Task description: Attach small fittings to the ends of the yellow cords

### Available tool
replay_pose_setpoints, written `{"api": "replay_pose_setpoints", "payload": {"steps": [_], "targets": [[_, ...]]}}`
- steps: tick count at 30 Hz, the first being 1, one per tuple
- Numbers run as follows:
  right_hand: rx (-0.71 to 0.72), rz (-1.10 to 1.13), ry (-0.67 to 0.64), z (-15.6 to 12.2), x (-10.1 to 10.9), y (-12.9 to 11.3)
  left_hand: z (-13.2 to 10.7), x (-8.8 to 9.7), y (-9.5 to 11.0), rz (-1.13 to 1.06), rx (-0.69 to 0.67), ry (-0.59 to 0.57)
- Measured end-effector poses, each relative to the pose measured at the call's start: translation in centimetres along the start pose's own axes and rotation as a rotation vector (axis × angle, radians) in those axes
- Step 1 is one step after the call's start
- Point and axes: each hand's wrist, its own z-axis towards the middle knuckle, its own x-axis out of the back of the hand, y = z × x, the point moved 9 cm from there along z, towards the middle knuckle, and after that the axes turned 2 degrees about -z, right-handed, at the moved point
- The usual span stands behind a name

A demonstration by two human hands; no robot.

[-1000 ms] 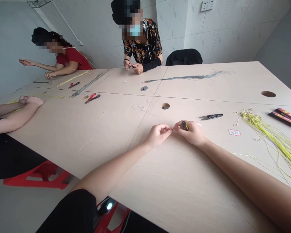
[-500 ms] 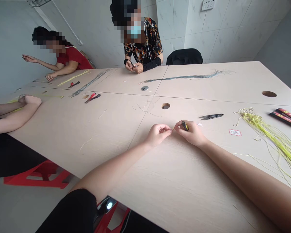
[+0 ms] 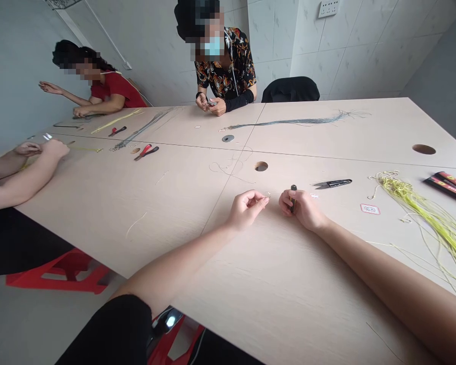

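From my head camera: my left hand [image 3: 247, 210] pinches a fine wire [image 3: 268, 194] at the fingertips, just apart from my right hand [image 3: 302, 210], closed on a small black-and-yellow tool [image 3: 293, 197], near thread snips [image 3: 332, 184] on a pale table [image 3: 327, 284].

We can't make out the tiny piece [image 3: 268, 194] at the left hand [image 3: 248, 211]; the right hand [image 3: 302, 211] hides most of the dark handle [image 3: 293, 190], and yellow cords [image 3: 437, 223] run off-frame.
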Motion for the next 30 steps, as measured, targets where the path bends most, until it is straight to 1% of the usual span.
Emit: {"api": "replay_pose_setpoints", "payload": {"steps": [2,6,11,17,22,30], "targets": [[-0.037,-0.017,-0.031,-0.1,-0.5,0.2,-0.1,0.0,0.1,0.0,-0.02,0.001],[-0.08,-0.168,-0.005,-0.1,-0.7,-0.2,-0.2,-0.1,0.4,0.011,-0.05,-0.01],[-0.017,-0.261,-0.006,-0.1,-1.5,-1.0,-0.5,-0.5,1.0,0.027,-0.106,-0.037],[0.063,-0.328,0.039,-0.3,-1.8,-1.5,-0.7,-0.6,1.7,0.065,-0.172,-0.044],[0.055,-0.352,0.034,-0.3,-2.0,-1.6,-0.8,-0.4,1.6,0.093,-0.177,-0.016],[0.074,-0.41,0.004,-0.2,-2.3,-1.8,-0.9,-0.7,1.6,0.124,-0.186,-0.038]]}}
